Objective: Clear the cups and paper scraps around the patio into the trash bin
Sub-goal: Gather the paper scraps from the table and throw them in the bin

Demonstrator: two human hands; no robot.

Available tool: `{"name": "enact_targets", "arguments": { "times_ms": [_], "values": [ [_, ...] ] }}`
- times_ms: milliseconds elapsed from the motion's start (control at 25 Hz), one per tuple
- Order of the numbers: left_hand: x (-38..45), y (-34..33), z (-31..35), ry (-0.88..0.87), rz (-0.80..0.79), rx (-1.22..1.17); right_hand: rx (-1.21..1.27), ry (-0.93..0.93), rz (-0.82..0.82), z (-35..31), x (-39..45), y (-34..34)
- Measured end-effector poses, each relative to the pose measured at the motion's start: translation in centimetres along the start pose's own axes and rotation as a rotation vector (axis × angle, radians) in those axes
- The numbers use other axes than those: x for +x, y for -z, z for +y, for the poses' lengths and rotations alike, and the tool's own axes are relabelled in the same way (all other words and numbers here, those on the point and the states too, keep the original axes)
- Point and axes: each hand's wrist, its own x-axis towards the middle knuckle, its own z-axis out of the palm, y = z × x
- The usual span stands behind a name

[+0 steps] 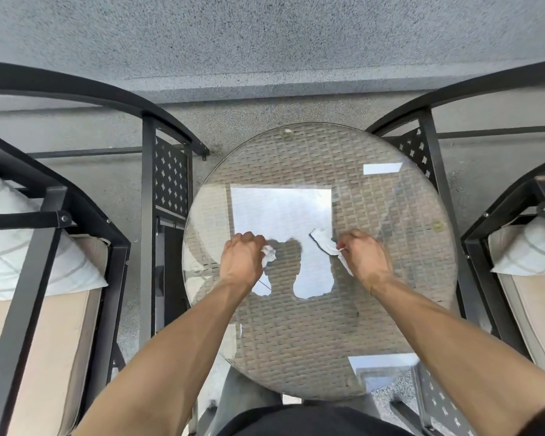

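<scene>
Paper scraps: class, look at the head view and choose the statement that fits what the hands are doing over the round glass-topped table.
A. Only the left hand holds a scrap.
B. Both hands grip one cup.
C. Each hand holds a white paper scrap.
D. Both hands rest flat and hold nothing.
C: the left hand grips a crumpled scrap, and the right hand pinches a flatter scrap above the table.
</scene>
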Motion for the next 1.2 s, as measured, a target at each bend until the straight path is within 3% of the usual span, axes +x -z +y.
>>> {"name": "enact_targets", "arguments": {
  "times_ms": [160,280,560,760,1200],
  "values": [
    [-1.0,0.2,-0.4,0.026,0.015,-0.112,-0.002,-0.065,-0.024,-1.1,-2.7,0.2],
    [-2.3,1.8,-1.2,0.069,0.043,-0.286,0.035,-0.050,0.065,-2.4,-4.8,1.5],
    [-5.8,6.9,-2.0,-0.037,0.262,-0.529,0.268,0.022,0.309,-5.9,-6.9,6.8],
    [-10.4,9.3,-2.1,0.025,0.406,-0.608,0.277,0.157,0.418,-7.4,-7.8,9.9],
    [-23.6,6.1,1.1,0.273,0.699,-0.673,0.268,0.570,0.383,-7.0,-13.0,9.5]
  ]
}}
